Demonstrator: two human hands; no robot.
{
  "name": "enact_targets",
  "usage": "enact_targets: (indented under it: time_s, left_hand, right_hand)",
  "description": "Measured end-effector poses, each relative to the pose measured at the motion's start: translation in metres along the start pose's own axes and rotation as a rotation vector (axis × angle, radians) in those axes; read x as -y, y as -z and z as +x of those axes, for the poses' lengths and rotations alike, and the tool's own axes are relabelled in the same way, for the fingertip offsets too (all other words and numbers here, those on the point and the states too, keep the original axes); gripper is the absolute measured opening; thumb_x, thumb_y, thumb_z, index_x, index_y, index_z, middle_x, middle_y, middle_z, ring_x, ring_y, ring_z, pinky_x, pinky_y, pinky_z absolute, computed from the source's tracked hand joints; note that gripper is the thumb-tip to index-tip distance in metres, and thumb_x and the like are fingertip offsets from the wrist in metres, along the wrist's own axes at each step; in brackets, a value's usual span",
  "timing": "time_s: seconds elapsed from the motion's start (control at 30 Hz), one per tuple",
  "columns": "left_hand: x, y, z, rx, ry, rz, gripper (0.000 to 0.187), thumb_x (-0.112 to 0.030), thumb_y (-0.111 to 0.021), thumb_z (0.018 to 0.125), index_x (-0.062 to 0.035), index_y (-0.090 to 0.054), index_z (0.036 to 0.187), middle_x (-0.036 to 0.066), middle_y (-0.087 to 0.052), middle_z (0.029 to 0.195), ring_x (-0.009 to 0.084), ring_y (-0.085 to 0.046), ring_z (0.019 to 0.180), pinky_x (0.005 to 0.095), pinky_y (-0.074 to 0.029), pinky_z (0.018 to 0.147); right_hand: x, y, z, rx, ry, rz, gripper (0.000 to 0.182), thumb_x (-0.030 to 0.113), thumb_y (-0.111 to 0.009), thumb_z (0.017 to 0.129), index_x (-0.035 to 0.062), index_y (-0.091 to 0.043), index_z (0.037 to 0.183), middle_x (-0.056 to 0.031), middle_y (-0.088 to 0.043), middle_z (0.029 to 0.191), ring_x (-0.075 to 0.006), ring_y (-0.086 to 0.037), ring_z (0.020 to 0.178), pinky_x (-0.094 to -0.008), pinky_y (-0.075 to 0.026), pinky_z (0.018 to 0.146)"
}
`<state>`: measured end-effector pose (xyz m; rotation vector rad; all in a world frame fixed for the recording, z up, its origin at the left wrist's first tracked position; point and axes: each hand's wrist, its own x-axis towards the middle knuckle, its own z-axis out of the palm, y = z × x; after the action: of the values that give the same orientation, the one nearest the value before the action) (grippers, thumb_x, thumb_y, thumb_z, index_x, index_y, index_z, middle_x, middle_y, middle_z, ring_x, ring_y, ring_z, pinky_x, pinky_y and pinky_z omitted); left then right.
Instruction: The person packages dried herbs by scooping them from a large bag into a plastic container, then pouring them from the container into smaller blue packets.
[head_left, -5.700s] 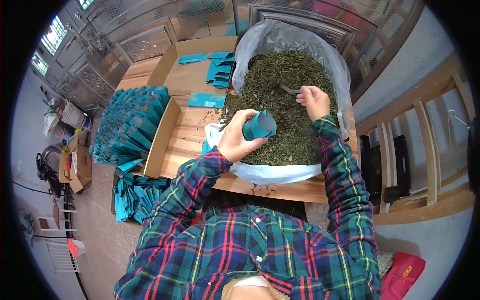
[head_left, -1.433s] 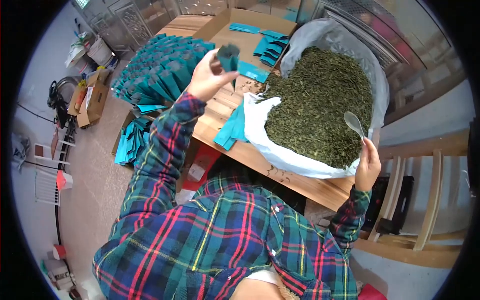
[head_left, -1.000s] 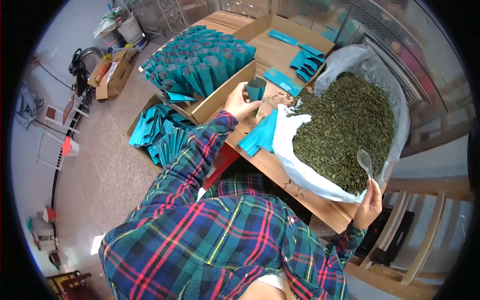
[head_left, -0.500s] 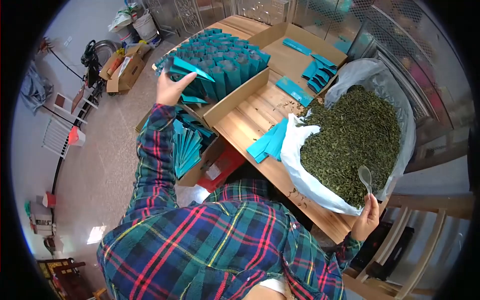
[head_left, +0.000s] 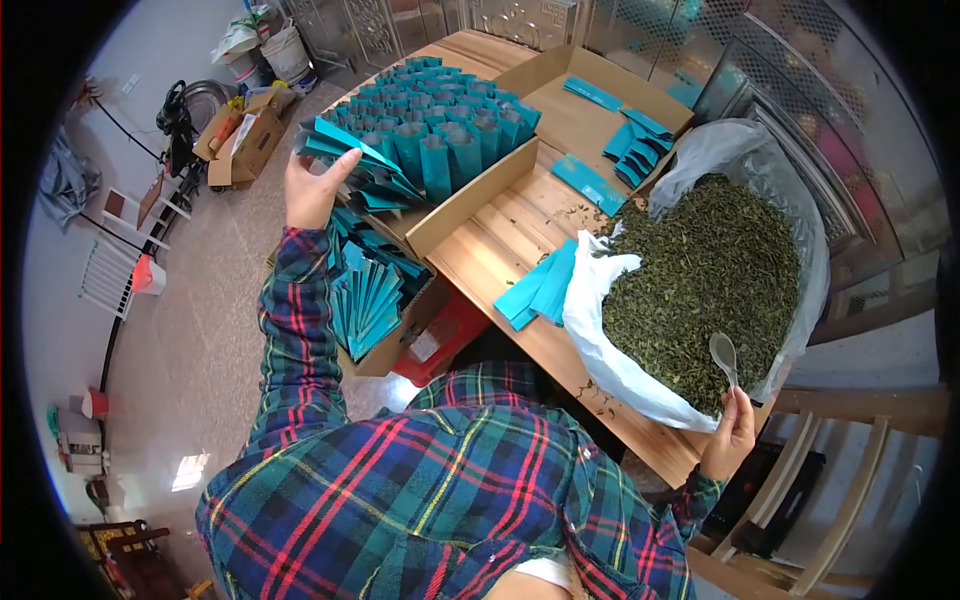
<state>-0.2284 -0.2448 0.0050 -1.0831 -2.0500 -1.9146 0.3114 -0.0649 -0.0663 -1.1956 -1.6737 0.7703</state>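
My left hand (head_left: pixel 316 185) grips several teal packets (head_left: pixel 355 146) at the near left corner of a cardboard tray (head_left: pixel 470 200). Beside them in that tray stand many open teal bags (head_left: pixel 430 115) in close rows. My right hand (head_left: pixel 733 435) pinches the handle of a clear spoon (head_left: pixel 724 352), whose bowl is over the dried green leaves (head_left: pixel 700 280). The leaves fill a large plastic bag (head_left: pixel 600 345) on the wooden table. Flat teal packets (head_left: pixel 540 287) lie left of that bag.
A second cardboard tray (head_left: pixel 550 68) holds more teal packets (head_left: pixel 638 148). Below the table's left edge, a box (head_left: pixel 395 350) of flat teal packets (head_left: pixel 368 300) sits by a red stool (head_left: pixel 440 345). Leaf crumbs are scattered on the table (head_left: pixel 480 240).
My left hand has shifted slightly left and down, and the packets in it are fanned wider, now lying beside the standing bags. The spoon has moved slightly left.
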Motion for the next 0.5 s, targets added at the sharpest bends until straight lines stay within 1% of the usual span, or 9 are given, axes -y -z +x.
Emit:
enact_targets:
  time_s: [0.1, 0.13, 0.23, 0.27, 0.37, 0.4, 0.5]
  left_hand:
    - [-0.001, -0.014, -0.002, 0.008, 0.013, -0.025, 0.044, -0.015, -0.078, 0.068, 0.0008, -0.056, 0.102, 0.008, -0.060, 0.099, 0.0168, -0.057, 0.092, 0.0291, -0.044, 0.083]
    - [0.007, -0.015, 0.001, 0.006, 0.011, -0.025, 0.044, -0.015, -0.078, 0.068, 0.0008, -0.056, 0.102, 0.008, -0.060, 0.099, 0.0168, -0.057, 0.092, 0.0291, -0.044, 0.083]
    - [0.050, -0.026, 0.012, 0.117, 0.002, 0.312, 0.056, -0.027, -0.080, 0.063, -0.0008, -0.055, 0.106, 0.012, -0.056, 0.108, 0.0233, -0.053, 0.103, 0.0344, -0.041, 0.089]
    - [0.050, -0.032, 0.010, 0.118, -0.002, 0.307, 0.056, -0.027, -0.080, 0.063, -0.0008, -0.055, 0.106, 0.012, -0.056, 0.108, 0.0233, -0.053, 0.103, 0.0344, -0.041, 0.089]
    - [0.046, -0.053, -0.006, 0.041, -0.046, 1.009, 0.068, -0.033, -0.079, 0.062, -0.0002, -0.050, 0.114, 0.012, -0.050, 0.118, 0.0254, -0.048, 0.111, 0.0354, -0.038, 0.093]
    - [0.047, -0.054, -0.008, 0.044, -0.049, 1.006, 0.068, -0.033, -0.079, 0.062, -0.0002, -0.050, 0.114, 0.012, -0.050, 0.118, 0.0254, -0.048, 0.111, 0.0354, -0.038, 0.093]
    - [0.054, -0.047, -0.011, -0.010, -0.016, 0.949, 0.082, -0.042, -0.078, 0.060, -0.0054, -0.044, 0.124, 0.014, -0.043, 0.126, 0.0308, -0.039, 0.119, 0.0401, -0.034, 0.097]
  right_hand:
    - [0.002, -0.002, 0.001, 0.031, 0.017, -0.033, 0.022, 0.009, -0.050, 0.092, -0.0034, -0.058, 0.109, -0.0074, -0.062, 0.098, -0.0123, -0.059, 0.089, -0.0233, -0.046, 0.080]
    - [0.003, -0.002, 0.001, 0.045, 0.025, -0.050, 0.022, 0.009, -0.051, 0.092, -0.0032, -0.058, 0.109, -0.0072, -0.062, 0.098, -0.0119, -0.059, 0.088, -0.0230, -0.046, 0.079]
    - [0.001, -0.005, -0.002, 0.049, 0.035, -0.045, 0.022, 0.008, -0.051, 0.092, -0.0024, -0.059, 0.109, -0.0067, -0.063, 0.097, -0.0114, -0.059, 0.087, -0.0226, -0.046, 0.078]
    - [0.001, -0.005, -0.003, 0.048, 0.040, -0.042, 0.022, 0.008, -0.051, 0.091, -0.0020, -0.059, 0.109, -0.0064, -0.063, 0.097, -0.0112, -0.059, 0.086, -0.0223, -0.046, 0.077]
    - [-0.002, -0.005, -0.007, 0.037, 0.017, -0.023, 0.020, 0.006, -0.051, 0.091, -0.0028, -0.059, 0.107, -0.0085, -0.063, 0.096, -0.0133, -0.060, 0.086, -0.0247, -0.047, 0.076]
    - [-0.002, -0.004, -0.008, 0.036, 0.003, -0.013, 0.020, 0.006, -0.050, 0.091, -0.0032, -0.060, 0.106, -0.0096, -0.063, 0.096, -0.0144, -0.060, 0.086, -0.0259, -0.047, 0.076]
    - [0.000, -0.003, -0.008, 0.032, 0.002, -0.018, 0.020, 0.006, -0.051, 0.091, -0.0026, -0.060, 0.106, -0.0095, -0.063, 0.096, -0.0144, -0.060, 0.085, -0.0258, -0.048, 0.075]
